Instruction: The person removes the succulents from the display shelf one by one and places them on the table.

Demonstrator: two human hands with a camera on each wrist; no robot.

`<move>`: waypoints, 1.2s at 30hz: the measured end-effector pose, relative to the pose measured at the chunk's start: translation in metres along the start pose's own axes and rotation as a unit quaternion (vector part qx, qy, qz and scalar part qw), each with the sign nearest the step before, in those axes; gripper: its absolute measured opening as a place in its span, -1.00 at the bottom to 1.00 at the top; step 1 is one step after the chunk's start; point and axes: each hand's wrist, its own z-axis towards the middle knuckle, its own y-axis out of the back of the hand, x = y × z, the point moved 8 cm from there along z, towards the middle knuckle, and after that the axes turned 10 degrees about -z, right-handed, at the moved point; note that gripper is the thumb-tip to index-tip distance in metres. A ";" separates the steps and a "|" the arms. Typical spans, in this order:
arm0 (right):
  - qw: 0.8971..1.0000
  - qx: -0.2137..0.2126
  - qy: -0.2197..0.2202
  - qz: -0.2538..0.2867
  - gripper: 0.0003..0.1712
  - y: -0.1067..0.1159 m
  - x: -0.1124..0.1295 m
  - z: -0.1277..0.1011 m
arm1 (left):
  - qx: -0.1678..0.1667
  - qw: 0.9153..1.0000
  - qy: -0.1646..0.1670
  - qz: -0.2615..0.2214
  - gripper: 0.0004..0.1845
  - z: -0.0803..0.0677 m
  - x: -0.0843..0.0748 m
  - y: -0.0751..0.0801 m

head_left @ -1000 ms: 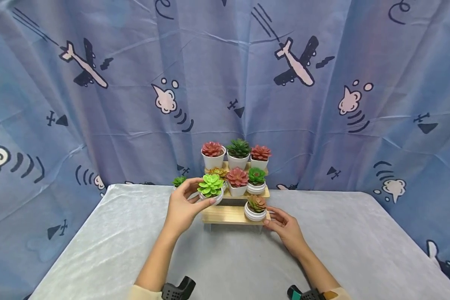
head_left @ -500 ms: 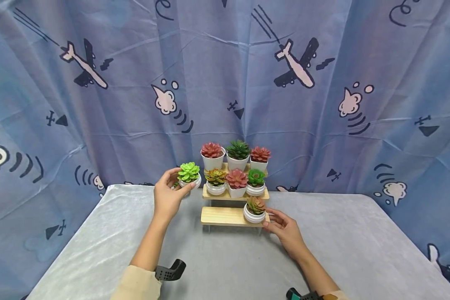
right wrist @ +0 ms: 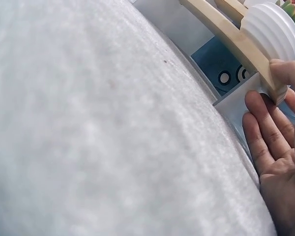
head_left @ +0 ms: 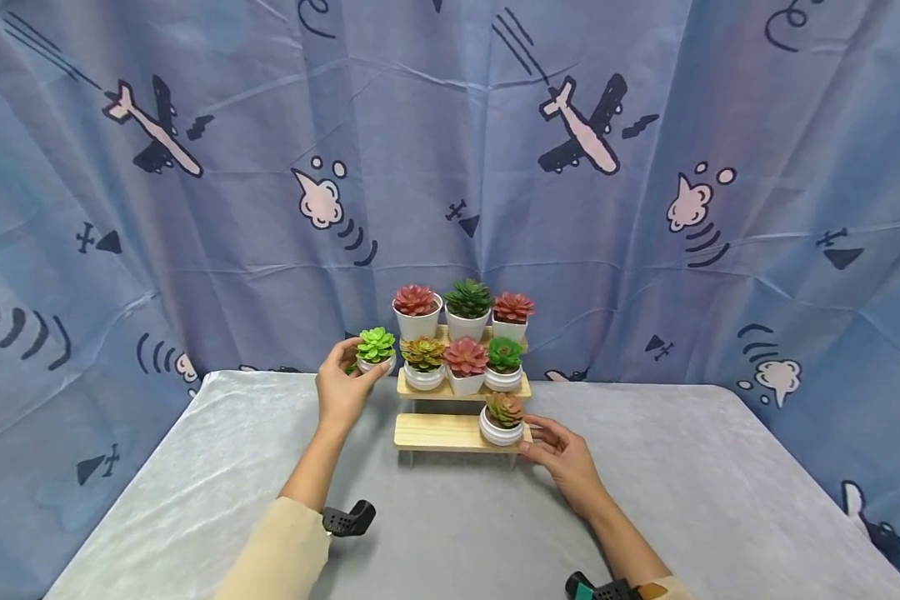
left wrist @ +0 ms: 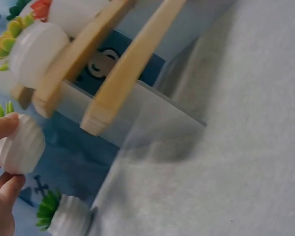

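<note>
Head view: Pinches lime-green succulent in left grip, holds stand in right grip, with seven pots shelved, apparently leaving this and another green plant.

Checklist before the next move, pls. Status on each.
1. Left hand grip on the light-green succulent: ok, thumb and fingers pinch its white pot.
2. Bottom shelf steadied: ok, the right hand holds its right end.
3. Room on that shelf: ok, bare wood left of the orange-brown succulent.
4. Middle-shelf pots upright: ok for the yellow succulent, pink succulent and green succulent.
5. Dark-green succulent on the table in plain sight: not ok, mostly hidden behind the left hand in the head view.
6. Held pot's height above the table: cannot tell.
</note>
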 end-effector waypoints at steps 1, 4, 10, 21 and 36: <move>1.000 0.000 0.000 0.001 -0.36 0.000 0.000 0.001 | 0.000 1.000 -0.001 0.003 -0.39 0.001 0.002 -0.001; 1.000 -0.002 -0.005 0.006 -0.36 0.000 -0.001 0.003 | -0.001 1.000 0.000 0.011 -0.39 0.003 0.010 -0.005; 1.000 -0.007 -0.003 0.004 -0.37 0.001 0.000 0.002 | -0.001 0.999 0.026 -0.019 -0.39 0.004 0.034 -0.010; 1.000 -0.006 -0.015 0.007 -0.37 0.000 -0.004 0.001 | 0.019 0.998 0.047 -0.024 -0.38 0.002 0.059 -0.015; 1.000 -0.008 0.005 0.002 -0.39 0.000 -0.002 0.000 | 0.008 1.000 0.008 -0.019 -0.38 -0.005 0.068 -0.013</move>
